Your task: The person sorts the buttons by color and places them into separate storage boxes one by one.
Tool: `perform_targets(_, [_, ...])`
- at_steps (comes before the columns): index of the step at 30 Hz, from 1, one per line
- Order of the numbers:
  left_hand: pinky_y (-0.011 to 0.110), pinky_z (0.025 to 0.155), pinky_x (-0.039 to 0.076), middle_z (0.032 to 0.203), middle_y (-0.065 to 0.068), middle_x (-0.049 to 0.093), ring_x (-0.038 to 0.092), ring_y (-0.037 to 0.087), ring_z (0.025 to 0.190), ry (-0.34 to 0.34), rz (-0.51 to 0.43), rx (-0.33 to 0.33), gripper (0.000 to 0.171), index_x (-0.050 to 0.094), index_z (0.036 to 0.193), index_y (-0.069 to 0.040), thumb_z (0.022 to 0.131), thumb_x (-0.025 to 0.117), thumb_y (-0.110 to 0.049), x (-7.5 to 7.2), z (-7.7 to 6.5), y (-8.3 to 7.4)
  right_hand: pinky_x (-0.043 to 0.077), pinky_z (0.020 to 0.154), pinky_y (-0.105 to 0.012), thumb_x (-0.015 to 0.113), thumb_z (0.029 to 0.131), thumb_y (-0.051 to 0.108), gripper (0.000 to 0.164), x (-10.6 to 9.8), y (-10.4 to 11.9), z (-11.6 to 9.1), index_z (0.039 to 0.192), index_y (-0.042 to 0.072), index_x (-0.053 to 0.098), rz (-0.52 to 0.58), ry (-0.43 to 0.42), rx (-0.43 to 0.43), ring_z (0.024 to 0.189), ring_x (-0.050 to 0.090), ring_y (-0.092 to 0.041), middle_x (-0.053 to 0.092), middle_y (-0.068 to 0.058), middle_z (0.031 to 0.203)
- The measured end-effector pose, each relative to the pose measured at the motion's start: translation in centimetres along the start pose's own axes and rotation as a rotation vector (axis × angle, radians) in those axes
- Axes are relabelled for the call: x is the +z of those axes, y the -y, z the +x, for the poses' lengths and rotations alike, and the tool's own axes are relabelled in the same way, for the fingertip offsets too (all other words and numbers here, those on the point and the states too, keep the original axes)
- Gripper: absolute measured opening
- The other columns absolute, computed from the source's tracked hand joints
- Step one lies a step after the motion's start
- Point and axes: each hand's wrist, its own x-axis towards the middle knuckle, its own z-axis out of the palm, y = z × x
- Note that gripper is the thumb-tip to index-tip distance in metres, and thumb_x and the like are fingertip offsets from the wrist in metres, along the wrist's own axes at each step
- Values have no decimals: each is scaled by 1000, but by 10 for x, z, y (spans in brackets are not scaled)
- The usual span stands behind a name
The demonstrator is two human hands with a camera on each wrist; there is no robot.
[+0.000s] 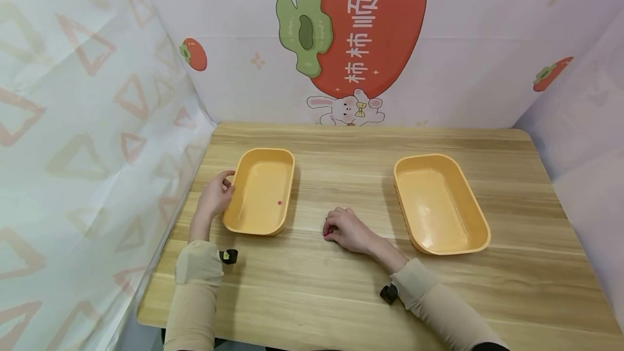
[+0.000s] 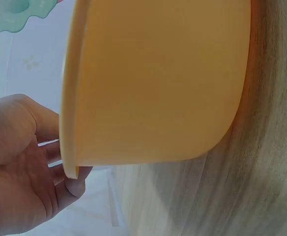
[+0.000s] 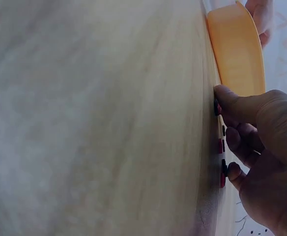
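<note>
At the left of the table, my left hand holds the outer rim of a yellow-orange plastic bin. The left wrist view shows the fingers of that hand curled at the rim. Inside this bin lies one small red round piece. My right hand is down on the table between two bins, its thumb and fingers bent around a small dark and red piece. Several other small red and black pieces lie close under its fingers, mostly hidden from the head view.
A second yellow-orange bin stands on the right side of the wooden table. A printed backdrop rises behind the far edge, and a patterned sheet hangs along the left. Both wrists carry small black cameras.
</note>
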Motion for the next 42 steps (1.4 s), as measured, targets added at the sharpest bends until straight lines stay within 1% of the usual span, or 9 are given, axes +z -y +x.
perform_targets(4, [30, 71, 49, 113, 23, 64, 65, 26, 85, -2, -46, 1, 47, 54, 155, 4, 109, 58, -3, 2, 1, 5, 34, 87, -31, 86, 96, 13, 11, 2, 0, -1, 91, 18, 77, -21, -22, -18, 95, 58, -14, 72, 5, 94])
perform_targets(9, [27, 65, 50, 110, 22, 63, 62, 19, 78, -6, -93, 6, 46, 56, 154, 4, 109, 58, -2, 2, 1, 9, 37, 89, -34, 86, 95, 12, 12, 2, 0, -1, 91, 17, 77, 9, -78, -47, 95, 58, -14, 72, 5, 92])
perform_targets(11, [25, 64, 50, 109, 22, 63, 61, 18, 76, -6, -119, 9, 46, 56, 154, 4, 109, 59, -2, 2, 2, 12, 38, 90, -36, 85, 96, 11, 11, 4, -4, 0, 92, 16, 76, 40, -121, -85, 93, 57, -13, 71, 4, 91])
perform_targets(15, [22, 62, 50, 106, 23, 64, 61, 16, 75, -2, -174, 22, 45, 56, 153, 6, 109, 60, -2, 3, 3, 16, 47, 84, -33, 81, 97, 6, 10, 3, -9, 6, 94, 12, 74, 180, -192, -154, 90, 58, -17, 71, -1, 91])
perform_targets(18, [22, 57, 50, 106, 23, 64, 61, 14, 72, 2, -231, 29, 45, 56, 154, 7, 110, 60, -1, 2, 4, 20, 53, 78, -33, 80, 97, 2, 8, -6, -1, 11, 95, 8, 75, 322, -194, -101, 90, 63, -26, 72, -7, 93])
perform_targets(22, [24, 48, 49, 105, 19, 62, 59, 8, 66, 23, -324, 13, 46, 55, 155, 6, 111, 61, -2, 2, 4, 24, 56, 83, -35, 81, 97, 1, 8, -17, 8, 18, 95, 8, 77, 414, -185, 9, 94, 66, -27, 74, -10, 96])
perform_targets(29, [26, 47, 50, 105, 12, 58, 57, 4, 66, 54, -383, -19, 48, 52, 159, 3, 113, 59, -6, 2, 4, 27, 55, 92, -45, 82, 95, 0, 11, -26, 15, 32, 95, 10, 76, 370, -182, 21, 96, 65, -17, 74, -7, 97])
perform_targets(37, [24, 47, 50, 104, 7, 58, 57, 3, 67, 65, -431, -18, 49, 50, 160, 4, 113, 59, -8, 3, 3, 28, 57, 95, -57, 82, 94, -1, 11, -35, 25, 57, 96, 8, 75, 304, -198, -14, 101, 64, -22, 73, -9, 99])
perform_targets(42, [22, 50, 50, 103, 1, 57, 54, 2, 67, 91, -518, -42, 52, 48, 163, 1, 114, 60, -11, 2, 1, 30, 58, 97, -55, 81, 95, 1, 8, -36, 36, 74, 98, 6, 75, 257, -180, -46, 103, 64, -23, 74, -9, 101])
